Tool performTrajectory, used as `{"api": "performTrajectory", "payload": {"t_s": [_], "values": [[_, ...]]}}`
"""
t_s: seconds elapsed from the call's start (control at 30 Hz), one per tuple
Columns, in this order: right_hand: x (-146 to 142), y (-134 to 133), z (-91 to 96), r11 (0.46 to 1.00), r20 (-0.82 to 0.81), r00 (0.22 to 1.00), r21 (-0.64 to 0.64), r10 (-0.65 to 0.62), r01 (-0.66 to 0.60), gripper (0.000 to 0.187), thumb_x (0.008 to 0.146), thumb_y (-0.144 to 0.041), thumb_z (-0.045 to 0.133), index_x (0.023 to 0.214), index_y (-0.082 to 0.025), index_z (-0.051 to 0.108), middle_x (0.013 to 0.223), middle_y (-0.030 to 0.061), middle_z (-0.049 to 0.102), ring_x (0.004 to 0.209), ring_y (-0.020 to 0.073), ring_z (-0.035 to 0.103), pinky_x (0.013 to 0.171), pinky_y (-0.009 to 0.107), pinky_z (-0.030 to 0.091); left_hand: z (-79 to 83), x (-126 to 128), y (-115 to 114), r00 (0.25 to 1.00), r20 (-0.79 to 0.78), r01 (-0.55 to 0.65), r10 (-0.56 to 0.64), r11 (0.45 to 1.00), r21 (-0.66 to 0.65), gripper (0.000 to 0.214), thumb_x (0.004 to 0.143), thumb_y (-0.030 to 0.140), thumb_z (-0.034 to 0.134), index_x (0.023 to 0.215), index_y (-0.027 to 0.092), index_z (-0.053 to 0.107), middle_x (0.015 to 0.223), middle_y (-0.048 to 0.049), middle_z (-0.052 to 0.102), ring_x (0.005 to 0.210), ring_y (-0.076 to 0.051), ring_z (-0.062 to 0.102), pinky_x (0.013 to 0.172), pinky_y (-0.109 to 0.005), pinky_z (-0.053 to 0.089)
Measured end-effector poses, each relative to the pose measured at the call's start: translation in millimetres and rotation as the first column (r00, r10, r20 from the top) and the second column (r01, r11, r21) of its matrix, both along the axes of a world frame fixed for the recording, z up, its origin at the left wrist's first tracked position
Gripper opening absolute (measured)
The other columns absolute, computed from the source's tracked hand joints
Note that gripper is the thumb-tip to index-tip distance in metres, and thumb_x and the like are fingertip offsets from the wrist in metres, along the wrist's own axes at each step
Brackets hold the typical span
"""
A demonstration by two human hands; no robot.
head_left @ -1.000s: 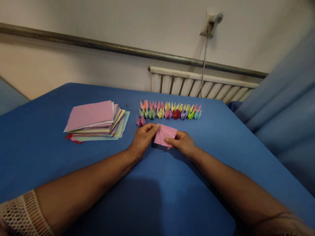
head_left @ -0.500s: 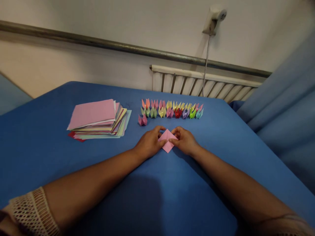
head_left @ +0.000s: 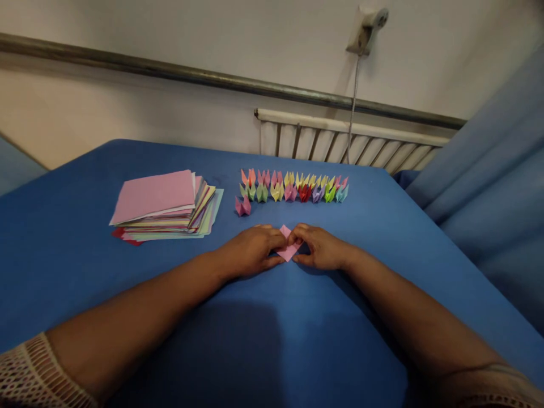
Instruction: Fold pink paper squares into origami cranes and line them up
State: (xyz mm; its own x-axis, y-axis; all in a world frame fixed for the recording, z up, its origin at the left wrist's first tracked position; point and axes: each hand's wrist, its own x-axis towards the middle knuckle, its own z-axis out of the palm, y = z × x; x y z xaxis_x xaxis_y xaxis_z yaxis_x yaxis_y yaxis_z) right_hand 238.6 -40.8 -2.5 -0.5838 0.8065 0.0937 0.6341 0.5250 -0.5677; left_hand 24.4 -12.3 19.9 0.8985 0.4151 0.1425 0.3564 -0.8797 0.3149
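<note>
Near the table's middle, the left hand and right hand pinched the small folded pink paper lying between their fingertips.

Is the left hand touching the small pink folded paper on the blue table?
Touching. In the head view the left hand has fingertips pressed onto the pink folded paper.

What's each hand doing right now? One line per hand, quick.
Left hand: fingers closed on the pink paper, pressing it to the table.
Right hand: fingers closed on the same paper from the other side.
</note>
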Motion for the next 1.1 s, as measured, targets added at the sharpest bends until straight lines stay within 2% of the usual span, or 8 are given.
{"api": "performTrajectory", "payload": {"t_s": [0.13, 0.2, 0.37, 0.57, 0.73, 0.9, 1.1], "values": [[1, 1, 5.3, 1.0, 0.005, 1.0, -0.019, 0.022, -0.022, 0.033, 0.071, -0.023, 0.073, 0.099, -0.018, 0.057, 0.096, 0.005, 0.058, 0.089, 0.0184, 0.054, 0.08, 0.032, 0.043, -2.2, -1, 1, 0.999, -0.032, 0.019, -0.016, 0.994, 0.104, 0.016, 0.09, 0.029, 0.051, 0.09, 0.019, 0.064, 0.081, -0.0049, 0.063, 0.08, -0.02, 0.057, 0.078, -0.033, 0.039], [1, 1, 5.8, 1.0, -0.005, 1.0, -0.011, 0.026, -0.026, 0.035, 0.07, -0.026, 0.075, 0.099, -0.018, 0.057, 0.095, 0.0048, 0.058, 0.088, 0.0185, 0.054, 0.079, 0.032, 0.043, -4.1, 0, 0, 1.0, -0.013, 0.014, -0.012, 0.994, 0.109, 0.019, 0.091, 0.028, 0.048, 0.089, 0.019, 0.064, 0.08, -0.005, 0.063, 0.078, -0.02, 0.057, 0.077, -0.033, 0.039], [-1, 1, 0.9, 1.0, -0.008, 1.0, 0.021, 0.019, -0.019, 0.024, 0.076, -0.028, 0.072, 0.094, -0.019, 0.058, 0.094, 0.0038, 0.058, 0.086, 0.0172, 0.054, 0.079, 0.031, 0.042, -2.3, 2, -4, 0.999, 0.028, -0.046, 0.046, 0.999, 0.012, 0.02, 0.091, 0.026, 0.045, 0.093, 0.019, 0.064, 0.085, -0.005, 0.064, 0.08, -0.019, 0.057, 0.075, -0.031, 0.041], [-2, 2, -4.5, 0.998, -0.036, 0.999, 0.052, 0.022, -0.02, 0.002, 0.086, -0.021, 0.059, 0.087, -0.019, 0.058, 0.087, 0.0023, 0.058, 0.083, 0.0151, 0.053, 0.076, 0.028, 0.041, -5.2, 0, -2, 0.994, 0.035, -0.097, 0.099, 0.993, -0.063, 0.017, 0.083, 0.034, 0.058, 0.089, 0.019, 0.06, 0.087, -0.0038, 0.06, 0.081, -0.019, 0.054, 0.073, -0.03, 0.041], [-2, 4, -5.4, 0.999, -0.04, 0.999, 0.022, -0.03, 0.03, 0.007, 0.088, -0.02, 0.055, 0.081, -0.018, 0.057, 0.086, 0.0022, 0.056, 0.08, 0.014, 0.052, 0.075, 0.027, 0.041, -17.7, 1, 7, 0.98, 0.063, -0.182, 0.189, 0.978, -0.102, 0.018, 0.089, 0.027, 0.046, 0.082, 0.018, 0.06, 0.089, -0.005, 0.06, 0.084, -0.018, 0.054, 0.079, -0.032, 0.041], [-3, 5, -9.5, 0.995, -0.019, 0.996, 0.043, -0.087, 0.088, 0.013, 0.087, -0.017, 0.052, 0.075, -0.018, 0.055, 0.082, 0.0018, 0.054, 0.077, 0.0131, 0.051, 0.074, 0.027, 0.04, -21.2, 3, 7, 0.962, 0.052, -0.266, 0.269, 0.962, -0.07, 0.015, 0.085, 0.024, 0.049, 0.076, 0.017, 0.059, 0.087, -0.0059, 0.06, 0.082, -0.019, 0.054, 0.077, -0.032, 0.041], [-7, 3, -8.2, 0.979, 0.009, 0.979, -0.001, -0.202, 0.202, 0.014, 0.083, -0.016, 0.058, 0.069, -0.018, 0.053, 0.077, 0.0002, 0.053, 0.071, 0.0115, 0.049, 0.069, 0.025, 0.038, -21.1, 5, 4, 0.945, 0.057, -0.321, 0.322, 0.947, -0.015, 0.007, 0.079, 0.019, 0.052, 0.073, 0.017, 0.056, 0.077, -0.0033, 0.056, 0.074, -0.018, 0.051, 0.072, -0.031, 0.039]]}}
